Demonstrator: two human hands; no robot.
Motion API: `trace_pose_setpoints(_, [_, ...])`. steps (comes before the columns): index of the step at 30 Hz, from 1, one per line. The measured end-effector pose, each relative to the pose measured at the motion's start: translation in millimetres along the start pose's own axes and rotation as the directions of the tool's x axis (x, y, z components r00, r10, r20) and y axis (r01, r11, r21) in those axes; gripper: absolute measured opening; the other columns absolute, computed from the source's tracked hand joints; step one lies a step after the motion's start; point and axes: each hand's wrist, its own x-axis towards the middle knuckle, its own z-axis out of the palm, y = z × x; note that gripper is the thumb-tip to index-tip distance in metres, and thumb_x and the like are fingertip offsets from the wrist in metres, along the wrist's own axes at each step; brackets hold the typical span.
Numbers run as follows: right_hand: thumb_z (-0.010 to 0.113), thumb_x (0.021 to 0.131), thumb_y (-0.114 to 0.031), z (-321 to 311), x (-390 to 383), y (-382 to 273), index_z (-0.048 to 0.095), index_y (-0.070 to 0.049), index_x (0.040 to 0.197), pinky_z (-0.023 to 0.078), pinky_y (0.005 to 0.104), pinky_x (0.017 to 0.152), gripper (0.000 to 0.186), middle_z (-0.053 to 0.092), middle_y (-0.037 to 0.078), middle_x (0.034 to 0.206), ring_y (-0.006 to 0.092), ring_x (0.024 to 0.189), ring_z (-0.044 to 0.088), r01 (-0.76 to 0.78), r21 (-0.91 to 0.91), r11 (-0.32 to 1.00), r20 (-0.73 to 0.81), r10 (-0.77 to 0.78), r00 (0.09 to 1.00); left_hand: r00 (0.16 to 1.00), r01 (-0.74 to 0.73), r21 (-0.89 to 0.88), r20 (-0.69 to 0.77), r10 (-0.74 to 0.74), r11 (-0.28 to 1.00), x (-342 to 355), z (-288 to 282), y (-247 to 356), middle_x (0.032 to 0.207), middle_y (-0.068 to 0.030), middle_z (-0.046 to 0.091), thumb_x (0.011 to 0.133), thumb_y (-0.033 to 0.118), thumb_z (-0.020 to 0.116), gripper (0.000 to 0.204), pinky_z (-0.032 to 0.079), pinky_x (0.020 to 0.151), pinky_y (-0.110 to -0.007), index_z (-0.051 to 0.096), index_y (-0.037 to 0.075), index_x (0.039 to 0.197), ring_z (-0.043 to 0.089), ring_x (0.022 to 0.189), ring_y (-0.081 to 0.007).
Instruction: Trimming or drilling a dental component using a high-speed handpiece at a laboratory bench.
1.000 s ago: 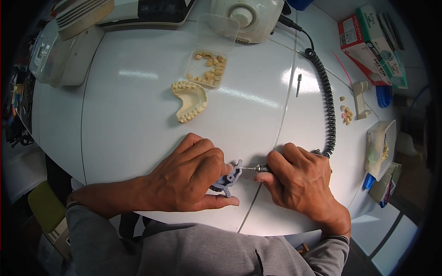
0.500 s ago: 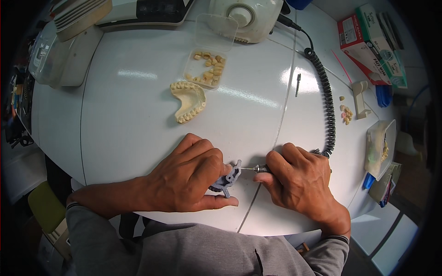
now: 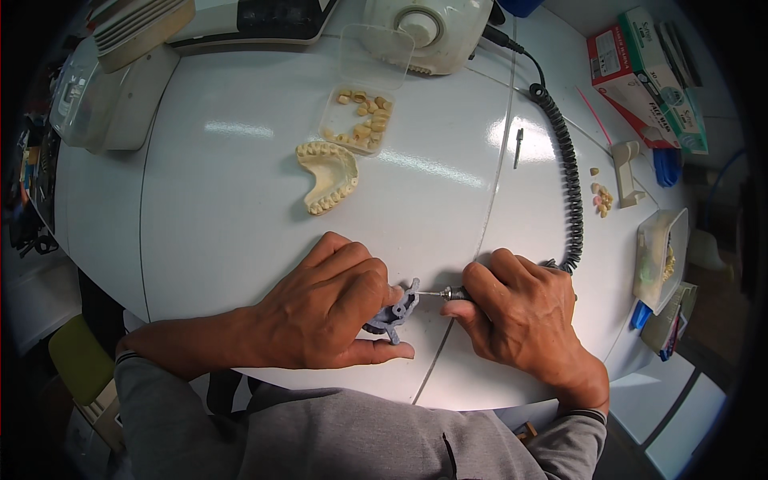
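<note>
Currently my left hand (image 3: 332, 308) is closed on a small grey-blue dental frame (image 3: 396, 312), fingers curled over it and thumb laid flat on the white table (image 3: 216, 200) beneath it. Frame sits at the near edge of the table, between both hands; most of it is hidden under my fingers, so its long axis cannot be judged. My right hand (image 3: 524, 316) is closed around a rotary handpiece (image 3: 456, 294). Handpiece axis runs level, left to right; its thin bur points left and meets the frame.

Coiled black cord (image 3: 570, 184) runs from the right hand away across the table to a white control unit (image 3: 432, 28) at the far edge.

Table is round, glossy, with lamp glare. Beyond the frame lies a cream plaster jaw model (image 3: 328, 176), teeth side toward me. Just beyond the model: clear open box (image 3: 360, 120) holding loose tooth pieces. Right of the cord: loose bur (image 3: 518, 146), a few single teeth (image 3: 602, 196), a clear tray (image 3: 660, 256) with contents I cannot make out.
</note>
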Motion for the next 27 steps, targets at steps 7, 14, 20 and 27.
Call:
trace_pose_setpoints(7, [0.068,0.104,-0.057,1.3,2.2,0.1,0.068,-0.013,0.092,0.042,0.0324,0.041,0.046,0.055,0.001,0.074,0.0125,0.053,0.059,-0.002,-0.009,1.000,0.016,0.002,1.000,1.000,0.007,-0.011,-0.001,-0.007,1.000,-1.1,-0.1,-2.4,0.090,-0.0100,0.066,0.078,0.052,0.098,0.073,0.043,0.084,-0.043,0.060,0.001,0.114,0.063,0.084,-0.0229])
trace_pose_setpoints(14, [0.067,0.105,-0.058,-0.7,1.9,1.5,0.068,-0.013,0.091,0.042,0.0320,0.041,0.047,0.056,0.001,0.073,0.0125,0.053,0.059,0.012,0.001,1.000,0.010,-0.012,1.000,1.000,0.001,0.007,-0.001,-0.001,1.000,1.1,-1.7,-1.3,0.090,-0.0097,0.065,0.079,0.053,0.098,0.072,0.043,0.083,-0.043,0.060,0.001,0.113,0.062,0.084,-0.0227])
trace_pose_setpoints(20, [0.067,0.105,-0.058,-3.2,2.2,1.8,0.068,-0.013,0.091,0.043,0.0326,0.042,0.047,0.056,0.001,0.073,0.0133,0.054,0.060,0.014,0.007,1.000,0.038,-0.014,0.999,1.000,-0.004,0.004,0.001,0.004,1.000,1.1,-1.6,-1.2,0.090,-0.0097,0.065,0.079,0.053,0.097,0.072,0.043,0.083,-0.043,0.060,0.001,0.112,0.061,0.083,-0.0226])
trace_pose_setpoints(27, [0.067,0.105,-0.057,-2.0,1.2,2.2,0.068,-0.013,0.090,0.043,0.0335,0.042,0.047,0.054,0.001,0.071,0.0137,0.053,0.059,0.009,0.012,1.000,0.017,-0.010,1.000,1.000,-0.007,0.012,0.000,0.007,1.000,0.7,-1.1,-1.1,0.090,-0.0096,0.065,0.079,0.054,0.097,0.072,0.043,0.083,-0.043,0.059,0.001,0.112,0.061,0.083,-0.0225])
